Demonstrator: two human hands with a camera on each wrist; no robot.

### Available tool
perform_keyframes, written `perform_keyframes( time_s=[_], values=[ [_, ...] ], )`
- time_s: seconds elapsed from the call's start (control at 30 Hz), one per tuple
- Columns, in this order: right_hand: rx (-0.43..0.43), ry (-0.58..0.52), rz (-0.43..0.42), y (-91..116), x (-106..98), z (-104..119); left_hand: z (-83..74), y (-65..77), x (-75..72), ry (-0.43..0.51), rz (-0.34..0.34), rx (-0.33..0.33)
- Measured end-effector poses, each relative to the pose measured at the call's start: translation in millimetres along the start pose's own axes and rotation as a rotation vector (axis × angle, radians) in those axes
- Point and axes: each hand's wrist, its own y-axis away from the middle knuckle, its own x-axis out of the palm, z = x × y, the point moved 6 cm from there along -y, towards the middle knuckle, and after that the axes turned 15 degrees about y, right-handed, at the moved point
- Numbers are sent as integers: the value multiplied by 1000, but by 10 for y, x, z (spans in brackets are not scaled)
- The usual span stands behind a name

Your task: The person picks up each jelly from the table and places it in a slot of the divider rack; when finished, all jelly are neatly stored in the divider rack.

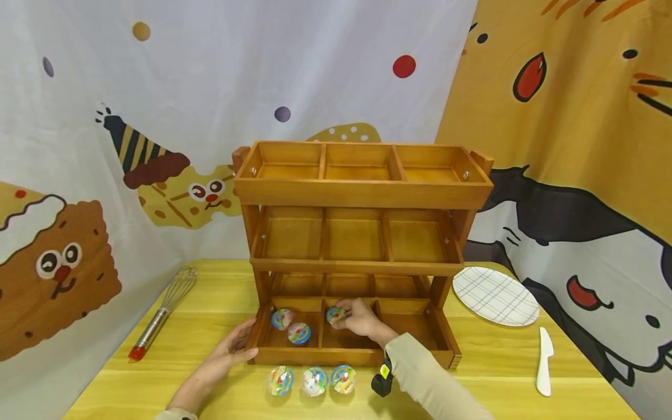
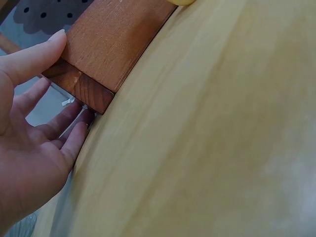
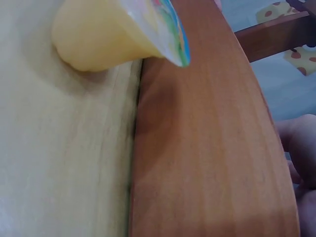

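A brown wooden three-tier rack (image 1: 362, 195) stands on the table, each tier divided into compartments. My left hand (image 1: 231, 348) holds its lower left front corner, thumb at the front and fingers along the side. Inside the bottom tier's middle compartment, my right hand (image 1: 359, 319) pinches a small jelly cup (image 1: 335, 315) with a colourful lid. Two more cups, one jelly cup (image 1: 282, 318) and another jelly cup (image 1: 299, 333), lie in the compartment to the left. Before the rack are three others: a left cup (image 1: 280, 380), a middle cup (image 1: 315, 381) and a right cup (image 1: 343, 380).
A whisk (image 1: 163, 312) with a red-tipped handle lies on the left of the table (image 1: 115, 385). To the right are a checked oval plate (image 1: 496, 296) and a white plastic knife (image 1: 545, 361). A printed cloth (image 1: 210, 76) hangs behind the rack.
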Motion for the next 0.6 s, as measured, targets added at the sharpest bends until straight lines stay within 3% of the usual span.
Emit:
perform_keyframes(
  time_s=[0.2, 0.43, 0.6],
  values=[
    [-11, -26, 3, 8, 1, 14, 5, -22, -18, -3, -9, 8],
    [-87, 44, 6, 34, -21, 8, 12, -19, -21, 4, -28, -15],
    [-105, 33, -24, 116, -126, 15, -8, 2, -1, -8, -14, -7]
  ],
)
